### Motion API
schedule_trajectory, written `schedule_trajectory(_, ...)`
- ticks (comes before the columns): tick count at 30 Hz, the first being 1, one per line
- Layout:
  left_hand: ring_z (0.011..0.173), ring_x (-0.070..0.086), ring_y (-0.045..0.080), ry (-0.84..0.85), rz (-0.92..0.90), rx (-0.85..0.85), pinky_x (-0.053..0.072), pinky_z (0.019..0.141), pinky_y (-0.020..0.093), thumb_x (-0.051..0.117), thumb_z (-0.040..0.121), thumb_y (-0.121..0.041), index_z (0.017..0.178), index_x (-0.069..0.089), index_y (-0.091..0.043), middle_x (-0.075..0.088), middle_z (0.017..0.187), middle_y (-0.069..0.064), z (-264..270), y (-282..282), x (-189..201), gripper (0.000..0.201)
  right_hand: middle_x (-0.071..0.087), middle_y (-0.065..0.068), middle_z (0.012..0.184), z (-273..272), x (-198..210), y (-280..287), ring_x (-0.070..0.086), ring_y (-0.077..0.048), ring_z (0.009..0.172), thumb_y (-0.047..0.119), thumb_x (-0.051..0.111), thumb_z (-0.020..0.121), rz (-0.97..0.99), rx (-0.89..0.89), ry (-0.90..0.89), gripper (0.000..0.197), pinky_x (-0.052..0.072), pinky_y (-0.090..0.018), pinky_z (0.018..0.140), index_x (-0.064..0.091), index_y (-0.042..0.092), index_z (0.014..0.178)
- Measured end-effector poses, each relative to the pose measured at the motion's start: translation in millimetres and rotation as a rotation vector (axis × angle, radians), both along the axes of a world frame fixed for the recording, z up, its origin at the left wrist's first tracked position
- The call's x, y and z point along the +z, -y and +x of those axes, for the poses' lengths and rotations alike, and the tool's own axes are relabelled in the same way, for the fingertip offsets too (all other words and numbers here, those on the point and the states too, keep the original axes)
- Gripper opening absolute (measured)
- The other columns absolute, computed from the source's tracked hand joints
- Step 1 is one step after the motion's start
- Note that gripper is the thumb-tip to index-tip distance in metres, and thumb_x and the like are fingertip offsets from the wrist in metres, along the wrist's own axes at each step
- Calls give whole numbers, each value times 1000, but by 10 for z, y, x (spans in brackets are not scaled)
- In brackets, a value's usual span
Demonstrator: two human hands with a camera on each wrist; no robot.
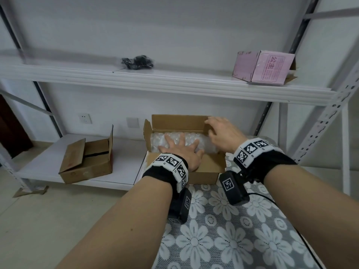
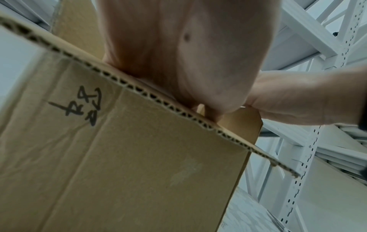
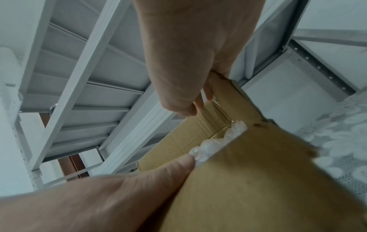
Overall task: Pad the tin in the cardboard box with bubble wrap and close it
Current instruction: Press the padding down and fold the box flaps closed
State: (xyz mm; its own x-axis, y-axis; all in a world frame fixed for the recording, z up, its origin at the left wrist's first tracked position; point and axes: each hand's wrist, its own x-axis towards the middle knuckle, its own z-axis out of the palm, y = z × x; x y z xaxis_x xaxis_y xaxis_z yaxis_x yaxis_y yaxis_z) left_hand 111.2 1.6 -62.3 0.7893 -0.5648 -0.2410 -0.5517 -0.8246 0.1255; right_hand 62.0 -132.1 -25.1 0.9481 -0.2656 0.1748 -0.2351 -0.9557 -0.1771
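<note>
An open cardboard box stands on the edge of a floral cloth. Bubble wrap fills it to the rim and hides the tin. My left hand lies flat on the wrap with its fingers spread, pressing down. In the left wrist view the heel of my left hand rests over the front flap, which has black pen marks. My right hand pinches the box's right side flap near the back corner. The back flap and the left flap stand upright.
A second, half-open cardboard box sits on the low white shelf to the left. On the upper shelf are a pink box and a black bundle in a clear bag. A perforated shelf post rises at the right.
</note>
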Motion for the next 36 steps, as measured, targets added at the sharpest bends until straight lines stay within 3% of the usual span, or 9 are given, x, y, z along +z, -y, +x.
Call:
schedule_trajectory(3,140,-19,47,19,2,2,3,108,70,11,94,-61,148,1,-47,-15,160,-1,-8,5,-2,56,37,-4,151,86,42,1,31,-19,139,18,39,98,63,9,-36,44,24,-34,114,40,14,142)
schedule_trajectory(7,140,-17,48,35,-7,6,4,108,69,12,94,-62,148,2,-48,-13,160,-1,-3,9,-18,56,35,-6,151,118,0,-46,31,-18,140,16,35,99,379,19,11,44,22,-31,114,39,12,143)
schedule_trajectory(11,140,-17,48,47,-5,1,5,108,70,12,94,-61,147,3,-48,-12,160,0,-3,7,-20,56,43,-5,146,42,-135,-114,38,-16,135,12,29,100,585,7,111,42,29,-31,113,42,12,140)
schedule_trajectory(14,140,-17,48,47,-4,-7,4,108,71,11,93,-63,147,0,-47,-12,160,1,17,10,-28,57,44,-5,146,-65,-262,-129,39,-16,134,15,29,102,529,5,84,41,29,-30,112,43,12,140)
schedule_trajectory(18,140,-16,49,61,5,-15,4,108,71,8,93,-63,148,-1,-45,-12,160,1,8,12,-23,59,18,0,159,-138,-378,-173,12,-13,147,24,22,105,341,61,-67,46,6,-29,118,27,15,150)
schedule_trajectory(20,140,-16,49,72,10,-20,6,108,70,9,94,-61,149,-1,-44,-12,160,1,-5,2,-14,58,10,-1,161,-125,-397,-186,5,-12,148,27,18,105,260,66,-128,48,2,-30,119,19,16,152)
schedule_trajectory(28,142,-14,46,72,-42,-119,7,112,65,19,96,-52,150,-3,-40,-13,160,3,14,-110,-16,59,9,-3,161,-107,-421,-231,6,-15,148,31,15,103,118,55,-197,53,1,-34,121,10,16,153)
schedule_trajectory(32,146,-10,35,42,-150,-113,7,117,52,32,95,-42,152,-7,-26,-17,158,13,81,-251,-24,71,0,-2,162,-54,-355,-399,-2,-23,149,43,12,101,129,-18,-283,54,-5,-46,119,2,33,153)
schedule_trajectory(36,148,-1,26,3,-225,-118,6,119,40,39,93,-28,153,3,-8,-1,160,14,174,-368,-10,72,-14,4,160,32,-313,-653,-11,-32,147,56,9,98,138,-53,-306,51,-13,-66,109,4,49,148)
